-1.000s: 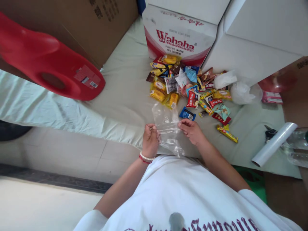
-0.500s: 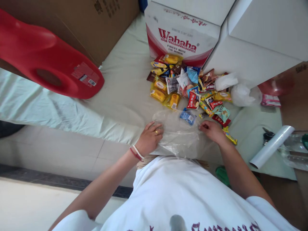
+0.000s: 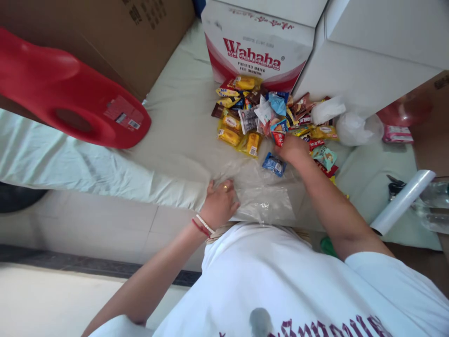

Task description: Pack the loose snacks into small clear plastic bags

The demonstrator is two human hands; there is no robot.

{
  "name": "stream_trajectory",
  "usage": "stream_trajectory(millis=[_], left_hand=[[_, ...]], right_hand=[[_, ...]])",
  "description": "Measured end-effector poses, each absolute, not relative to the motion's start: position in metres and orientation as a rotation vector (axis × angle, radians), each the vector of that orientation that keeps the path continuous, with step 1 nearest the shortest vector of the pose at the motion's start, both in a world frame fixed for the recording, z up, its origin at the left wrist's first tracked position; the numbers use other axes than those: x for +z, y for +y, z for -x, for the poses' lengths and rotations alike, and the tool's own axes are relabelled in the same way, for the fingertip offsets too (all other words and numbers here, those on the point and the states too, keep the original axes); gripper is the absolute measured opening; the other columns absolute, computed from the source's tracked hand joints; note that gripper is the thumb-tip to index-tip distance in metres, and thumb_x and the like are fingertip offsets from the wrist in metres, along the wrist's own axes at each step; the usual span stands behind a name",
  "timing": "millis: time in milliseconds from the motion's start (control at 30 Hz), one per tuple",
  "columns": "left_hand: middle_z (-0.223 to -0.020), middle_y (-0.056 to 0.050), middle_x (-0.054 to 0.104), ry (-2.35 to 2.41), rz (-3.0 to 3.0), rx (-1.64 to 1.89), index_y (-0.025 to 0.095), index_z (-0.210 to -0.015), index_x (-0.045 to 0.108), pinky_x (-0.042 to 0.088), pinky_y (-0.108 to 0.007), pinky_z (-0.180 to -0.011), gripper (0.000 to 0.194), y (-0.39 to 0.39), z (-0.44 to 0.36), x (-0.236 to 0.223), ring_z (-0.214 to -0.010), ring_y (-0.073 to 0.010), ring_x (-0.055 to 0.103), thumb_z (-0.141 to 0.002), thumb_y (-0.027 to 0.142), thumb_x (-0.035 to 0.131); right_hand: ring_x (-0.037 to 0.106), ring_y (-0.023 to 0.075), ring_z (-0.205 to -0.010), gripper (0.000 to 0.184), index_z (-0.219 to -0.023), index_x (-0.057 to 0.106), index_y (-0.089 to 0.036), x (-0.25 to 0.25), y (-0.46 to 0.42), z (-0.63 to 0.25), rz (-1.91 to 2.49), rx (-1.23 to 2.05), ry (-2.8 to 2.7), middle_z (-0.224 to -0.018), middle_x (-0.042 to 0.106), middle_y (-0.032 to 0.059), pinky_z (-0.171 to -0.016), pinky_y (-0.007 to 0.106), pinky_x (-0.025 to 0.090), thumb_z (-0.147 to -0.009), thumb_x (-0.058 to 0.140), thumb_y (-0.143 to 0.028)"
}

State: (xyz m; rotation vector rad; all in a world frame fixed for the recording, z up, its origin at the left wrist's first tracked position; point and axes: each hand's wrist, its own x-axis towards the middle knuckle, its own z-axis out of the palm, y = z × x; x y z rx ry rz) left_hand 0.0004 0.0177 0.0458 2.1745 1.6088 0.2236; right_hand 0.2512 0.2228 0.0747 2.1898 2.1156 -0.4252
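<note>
Head view: one left hand (image 3: 219, 203), fingers loosely spread, rests at the left edge of a clear plastic bag (image 3: 264, 203), which lies along the near edge of the pale cloth (image 3: 182, 150). One right hand (image 3: 293, 150) is at a red packet (image 3: 278, 138) in the snack heap (image 3: 229, 122); whether it pinches cannot be told. One blue packet (image 3: 274, 164) lies just beside that hand.

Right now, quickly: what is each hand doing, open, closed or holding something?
Left hand: open, on the edge of the bag.
Right hand: at the red packet; cannot tell whether it grips it.
</note>
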Motion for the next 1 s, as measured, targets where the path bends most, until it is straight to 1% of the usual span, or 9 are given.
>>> stream_trajectory(millis=[100,167,233,367,500,633,767,867,1000], left_hand=[[-0.153,-0.019,0.053,1.562,-2.228,0.139,0.022,-0.128,0.066,0.017,-0.075,-0.12,0.05,0.007,0.012,0.051,-0.143,-0.0388,0.047,-0.081,0.035,0.073],[-0.161,-0.021,0.042,1.517,-2.248,0.069,0.025,-0.145,0.055,0.013,-0.079,-0.118,0.076,0.004,0.016,0.052,-0.148,-0.0423,0.039,-0.076,0.04,0.079],[-0.167,-0.021,0.031,1.473,-2.276,0.007,0.029,-0.152,0.049,0.011,-0.081,-0.116,0.088,0.005,0.019,0.051,-0.152,-0.0455,0.033,-0.072,0.042,0.083],[-0.173,-0.017,0.018,1.357,-2.35,-0.094,0.038,-0.154,0.046,0.012,-0.081,-0.115,0.09,0.011,0.03,0.05,-0.155,-0.0448,0.027,-0.072,0.036,0.083],[-0.173,-0.013,0.019,1.267,-2.398,-0.121,0.041,-0.157,0.039,0.007,-0.076,-0.119,0.095,0.008,0.056,0.045,-0.156,-0.0395,0.026,-0.074,0.028,0.082],[-0.172,-0.017,0.022,1.333,-2.403,0.007,0.035,-0.161,0.034,0.003,-0.07,-0.123,0.097,-0.001,0.065,0.036,-0.156,-0.0392,0.028,-0.076,0.038,0.082],[-0.171,-0.019,0.023,1.401,-2.396,0.067,0.031,-0.162,0.032,0.0,-0.072,-0.122,0.094,0.0,0.056,0.031,-0.155,-0.0416,0.029,-0.081,0.045,0.076],[-0.171,-0.02,0.021,1.433,-2.385,0.056,0.031,-0.161,0.035,-0.001,-0.073,-0.121,0.086,0.002,0.055,0.031,-0.155,-0.0415,0.029,-0.085,0.051,0.07],[-0.17,-0.023,0.02,1.525,-2.38,0.065,0.03,-0.162,0.033,-0.002,-0.073,-0.12,0.089,-0.007,0.06,0.031,-0.155,-0.0416,0.029,-0.085,0.056,0.071]], right_hand=[[0.066,0.0347,-0.104,0.047,-0.12,0.067,-0.013,0.09,0.213,-0.285,-2.323,-0.437,2.271,-0.109,0.072,0.0195,-0.09,0.046,0.05,-0.086,0.072,-0.045],[0.063,0.0341,-0.107,0.052,-0.124,0.065,-0.013,0.109,0.195,-0.3,-2.407,-0.317,2.509,-0.114,0.07,0.0193,-0.096,0.048,0.047,-0.085,0.073,-0.046],[0.06,0.0327,-0.11,0.059,-0.13,0.061,-0.014,0.124,0.17,-0.297,-2.264,-0.332,2.848,-0.121,0.066,0.0183,-0.099,0.047,0.045,-0.084,0.075,-0.049],[0.057,0.0309,-0.107,0.055,-0.129,0.063,-0.018,0.11,0.124,-0.264,-1.395,-0.731,3.059,-0.118,0.066,0.0131,-0.096,0.044,0.047,-0.082,0.078,-0.041],[0.055,0.0347,-0.105,0.053,-0.127,0.066,-0.015,0.069,0.118,-0.283,-1.54,-0.558,2.785,-0.11,0.067,0.0161,-0.096,0.047,0.044,-0.081,0.078,-0.039],[0.054,0.0366,-0.11,0.056,-0.133,0.064,-0.018,0.08,0.122,-0.322,-1.702,-0.493,2.866,-0.116,0.064,0.0161,-0.099,0.05,0.042,-0.087,0.071,-0.05],[0.049,0.0361,-0.116,0.053,-0.136,0.063,-0.023,0.105,0.115,-0.294,-1.276,-0.516,3.036,-0.121,0.063,0.014,-0.102,0.05,0.04,-0.088,0.072,-0.046],[0.048,0.0346,-0.119,0.051,-0.134,0.065,-0.024,0.095,0.111,-0.255,-0.888,-0.534,3.008,-0.122,0.063,0.0133,-0.105,0.051,0.04,-0.086,0.076,-0.038],[0.042,0.0367,-0.135,0.076,-0.145,0.057,-0.021,0.077,0.103,-0.25,-0.786,-0.647,3.001,-0.141,0.055,0.0171,-0.115,0.056,0.036,-0.08,0.084,-0.049]])
